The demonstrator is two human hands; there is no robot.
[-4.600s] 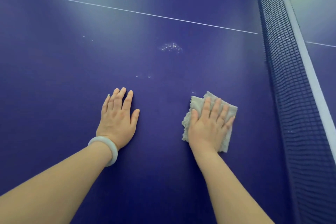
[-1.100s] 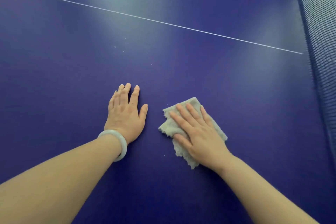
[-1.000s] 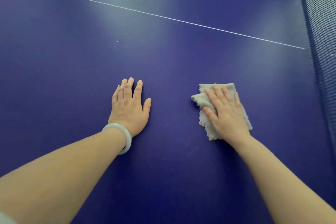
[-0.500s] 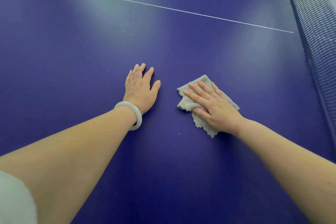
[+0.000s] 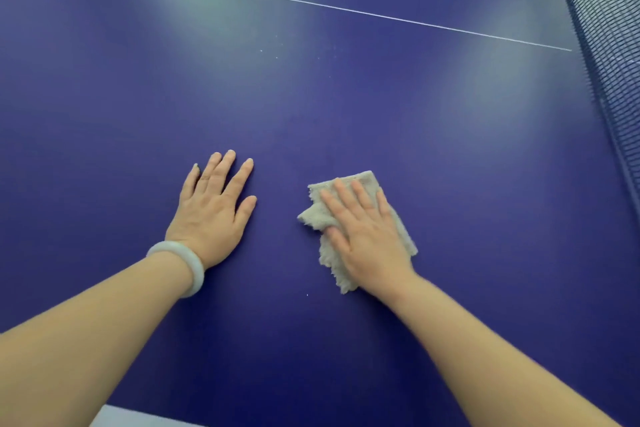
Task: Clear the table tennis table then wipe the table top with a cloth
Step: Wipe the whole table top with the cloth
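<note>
Most of what you are looking down on is the blue table tennis surface [image 5: 346, 107], which is filling the view and carrying nothing but your two hands and the cloth, so the clearing part is looking done as far as this view reaches. Along the right side the net [image 5: 604, 31] is running away from you, and a thin white line [image 5: 311, 4] is crossing the far part of the surface up to it. Your left hand [image 5: 213, 211] is resting palm down on the bare surface, its fingers [image 5: 239, 178] straight and slightly spread, gripping nothing and, I judge, just propping you. Your right hand [image 5: 369, 243] is lying flat on the cloth [image 5: 311, 215], fingers [image 5: 346, 199] straight and lightly fanned, pressing it down rather than pinching it. The beige cloth is sitting crumpled under that palm, near the left hand but not touching it, and well apart from the net. A pale bracelet [image 5: 195, 270] is circling your left wrist. You are in the wiping stage, and it is not finished: a few tiny white specks [image 5: 276, 54] are dotting the surface ahead of your hands, short of the line, and another speck [image 5: 307, 295] is sitting just nearer to you than the cloth. Whether anything beyond the line is waiting for the cloth, I cannot tell.
</note>
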